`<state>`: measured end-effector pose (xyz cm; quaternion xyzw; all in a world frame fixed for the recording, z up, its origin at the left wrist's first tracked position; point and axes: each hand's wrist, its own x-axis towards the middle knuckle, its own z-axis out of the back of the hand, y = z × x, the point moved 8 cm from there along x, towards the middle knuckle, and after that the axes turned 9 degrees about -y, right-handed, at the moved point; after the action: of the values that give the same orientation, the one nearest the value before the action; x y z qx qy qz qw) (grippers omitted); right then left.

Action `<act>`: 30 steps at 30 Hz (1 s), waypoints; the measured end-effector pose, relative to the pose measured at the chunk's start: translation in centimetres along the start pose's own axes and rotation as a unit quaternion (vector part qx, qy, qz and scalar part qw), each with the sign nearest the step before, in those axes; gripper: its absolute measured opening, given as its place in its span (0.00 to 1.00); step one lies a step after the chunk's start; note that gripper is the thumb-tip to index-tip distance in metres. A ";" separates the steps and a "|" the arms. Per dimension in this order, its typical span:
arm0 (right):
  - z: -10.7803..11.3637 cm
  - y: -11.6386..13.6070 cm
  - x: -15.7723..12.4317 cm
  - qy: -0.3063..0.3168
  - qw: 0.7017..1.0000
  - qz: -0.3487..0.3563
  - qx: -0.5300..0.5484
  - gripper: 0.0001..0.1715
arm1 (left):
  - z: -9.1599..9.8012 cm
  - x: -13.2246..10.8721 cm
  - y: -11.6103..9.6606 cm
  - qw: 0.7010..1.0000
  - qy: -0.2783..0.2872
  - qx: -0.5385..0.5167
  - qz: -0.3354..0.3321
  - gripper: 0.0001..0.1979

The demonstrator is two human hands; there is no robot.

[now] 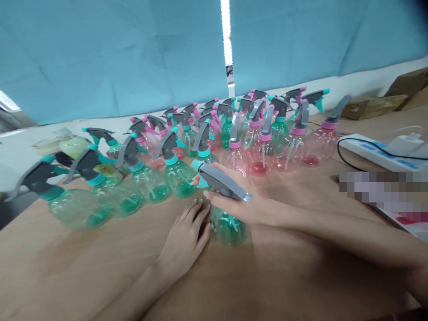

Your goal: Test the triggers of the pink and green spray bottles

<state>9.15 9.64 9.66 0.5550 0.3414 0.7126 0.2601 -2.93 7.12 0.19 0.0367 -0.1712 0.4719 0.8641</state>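
Observation:
A green spray bottle point(229, 227) with a grey and teal trigger head point(220, 180) stands on the brown table point(67, 276) right in front of me. My right hand point(234, 198) is wrapped round its neck and spray head. Flat on the table lies my left hand point(185, 236), fingers stretched out and touching the bottle's left side. Behind them stand several more spray bottles, green ones point(147, 180) to the left and pink ones point(264, 154) to the right.
A white power strip point(371, 154) with a black cable lies at the right. Brown cardboard boxes point(374, 107) sit at the far right by the wall. Blue curtains point(117, 53) hang behind the table. A printed sheet point(404, 218) lies near my right forearm.

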 end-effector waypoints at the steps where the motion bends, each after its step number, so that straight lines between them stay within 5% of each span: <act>1: 0.1 0.1 0.0 -0.003 1.000 0.000 -0.001 0.09 | 0.0 0.0 0.0 1.000 0.000 -0.001 0.000 0.20; 12: 0.5 0.8 0.1 -0.012 0.999 0.046 -0.009 0.09 | 0.1 0.1 0.0 1.000 -0.007 0.007 -0.011 0.20; 30: 0.2 0.4 -0.2 -0.011 1.000 0.023 0.014 0.11 | 0.2 0.2 -0.1 1.000 -0.018 -0.002 -0.013 0.18</act>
<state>9.38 9.31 9.89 0.5739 0.3354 0.7074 0.2401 -2.80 7.18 0.40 0.0457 -0.1873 0.4598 0.8668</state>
